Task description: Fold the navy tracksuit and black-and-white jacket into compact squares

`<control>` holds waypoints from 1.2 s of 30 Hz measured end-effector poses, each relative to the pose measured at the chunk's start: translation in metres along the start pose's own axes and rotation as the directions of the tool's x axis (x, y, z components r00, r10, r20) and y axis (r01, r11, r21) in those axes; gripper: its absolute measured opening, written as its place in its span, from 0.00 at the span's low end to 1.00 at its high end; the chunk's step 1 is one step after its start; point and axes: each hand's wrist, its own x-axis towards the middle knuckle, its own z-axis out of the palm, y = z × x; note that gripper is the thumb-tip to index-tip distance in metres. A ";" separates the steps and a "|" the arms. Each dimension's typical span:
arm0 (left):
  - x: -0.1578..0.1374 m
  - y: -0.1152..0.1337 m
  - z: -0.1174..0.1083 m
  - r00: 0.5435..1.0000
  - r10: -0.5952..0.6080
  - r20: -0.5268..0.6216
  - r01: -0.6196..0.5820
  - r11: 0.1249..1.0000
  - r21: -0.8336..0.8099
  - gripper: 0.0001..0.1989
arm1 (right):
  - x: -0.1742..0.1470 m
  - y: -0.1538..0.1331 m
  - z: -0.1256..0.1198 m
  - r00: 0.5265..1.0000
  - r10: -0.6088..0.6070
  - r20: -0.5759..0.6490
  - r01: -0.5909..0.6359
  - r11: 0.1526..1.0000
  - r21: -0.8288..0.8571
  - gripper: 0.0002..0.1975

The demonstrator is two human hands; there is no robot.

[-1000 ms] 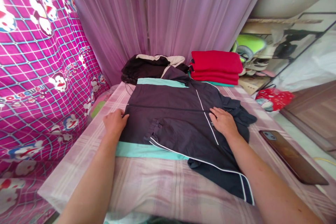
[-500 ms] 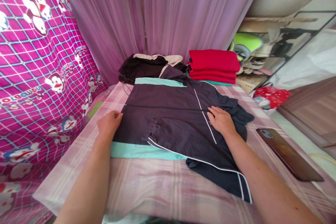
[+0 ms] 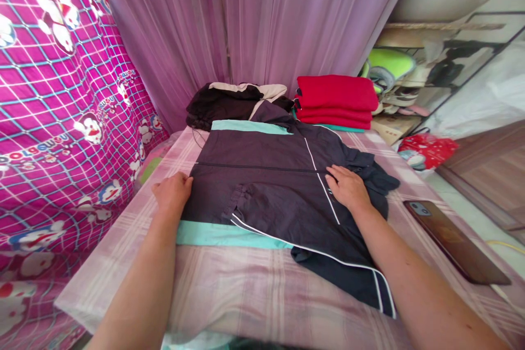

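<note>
A dark zip-up jacket (image 3: 262, 150) with white piping and turquoise side panels lies spread on the table, its hem to the left and its collar end to the right. One sleeve is folded across the near side of its front. At the hem, my left hand (image 3: 173, 192) is closed on the jacket's edge, thumb and fingers pinched together. My right hand (image 3: 348, 186) rests on the upper chest beside the white stripe, fingers stretched out over the cloth near the zip line.
A plaid cloth (image 3: 238, 284) covers the table. Folded red clothes (image 3: 334, 95) are stacked at the back right, next to a dark bundled garment (image 3: 221, 104). A phone (image 3: 455, 240) lies at the right. Curtains (image 3: 254, 22) hang behind; a shelf with shoes (image 3: 400, 95) stands at the right.
The camera view has shifted very slightly. Both hands keep their places on the jacket, which lies as before.
</note>
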 end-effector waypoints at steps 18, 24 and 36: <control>-0.030 0.051 0.032 0.832 0.554 -0.039 -0.555 0.831 -0.037 0.27 | 0.001 0.000 0.001 1.000 0.020 0.017 -0.020 1.000 0.002 0.21; -0.026 0.041 0.034 0.905 0.423 -0.047 -0.423 0.906 0.005 0.29 | 0.001 -0.001 -0.001 0.999 0.021 0.026 -0.021 1.000 -0.003 0.21; -0.032 0.060 0.040 0.738 0.675 -0.005 -0.667 0.728 -0.161 0.28 | 0.000 -0.002 -0.001 0.999 0.029 0.020 -0.028 0.999 -0.020 0.21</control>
